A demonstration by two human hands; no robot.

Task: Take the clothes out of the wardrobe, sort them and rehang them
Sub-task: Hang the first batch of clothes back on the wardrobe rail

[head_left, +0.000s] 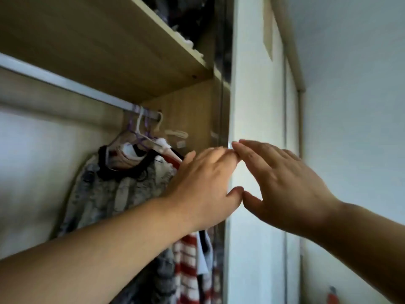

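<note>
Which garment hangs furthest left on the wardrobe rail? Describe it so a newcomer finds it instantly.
Follow the metal rail under the wooden shelf to the cluster of hangers at its right end. The leftmost piece there is the grey mottled furry top, just left of the left hand. Its black frilly collar sets it apart from the red-and-white striped garment beside it.

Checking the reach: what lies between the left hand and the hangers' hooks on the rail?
In the head view, only the hangers' shoulders and the fur-like coat's black collar lie below the left hand's path; nothing else.
</note>
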